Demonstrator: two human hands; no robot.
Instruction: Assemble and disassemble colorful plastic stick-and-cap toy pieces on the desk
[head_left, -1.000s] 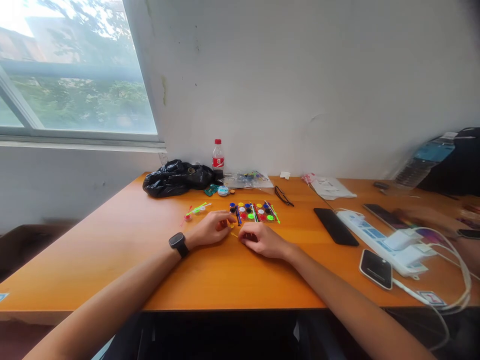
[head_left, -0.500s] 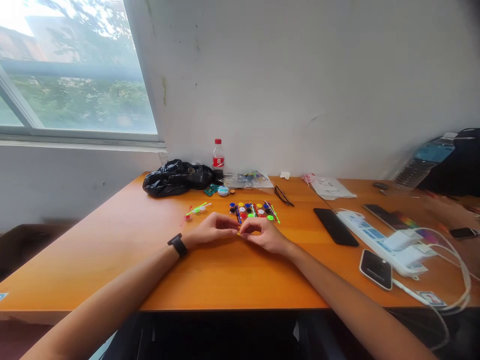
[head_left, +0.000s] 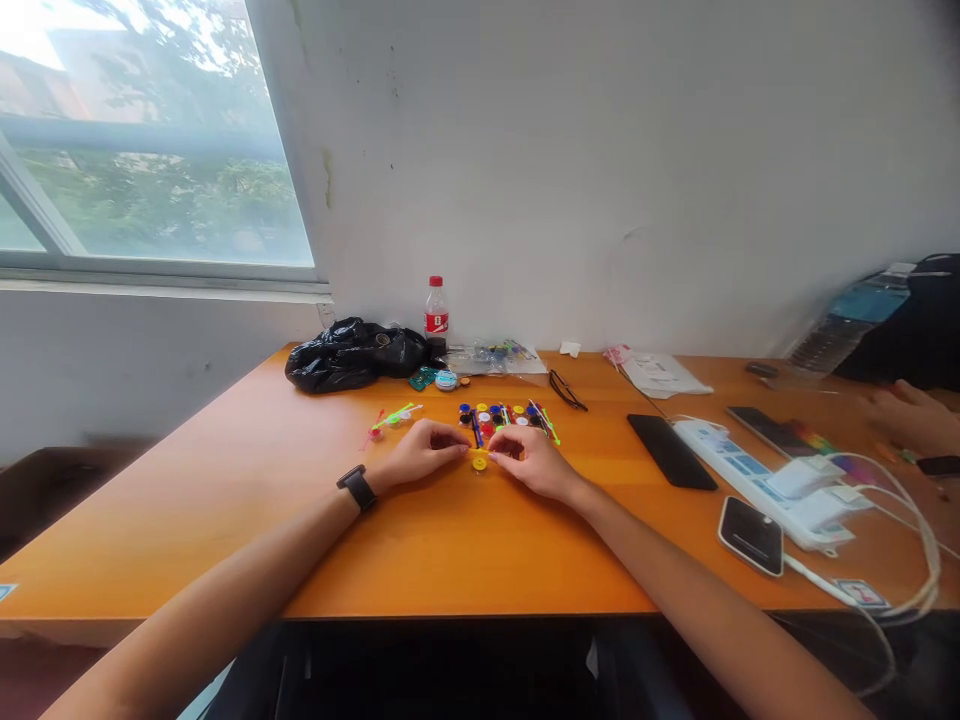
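Observation:
Between my two hands a short yellow plastic stick [head_left: 478, 453] is held level above the table. My left hand [head_left: 421, 453] pinches its left end, and my right hand [head_left: 534, 462] pinches the other end. Just under the stick is a small round yellow piece [head_left: 480, 465] with a clear part below; whether the two touch I cannot tell. Behind my hands lie rows of small round coloured pieces [head_left: 485, 419] with coloured sticks [head_left: 550, 424] across them. Left of these is a small group of red, green and white pieces [head_left: 394, 420].
A black plastic bag [head_left: 352, 358], cola bottle [head_left: 436, 315] and clear packet [head_left: 499, 357] stand along the wall. To the right are a black phone [head_left: 670, 452], a power strip [head_left: 739, 480] with cables, and a charging device [head_left: 751, 536]. Another person's hand [head_left: 907, 420] is at far right.
My hands have moved slightly apart, uncovering the yellow stick and the round yellow piece beneath it. The other person's hand at the right has shifted a little.

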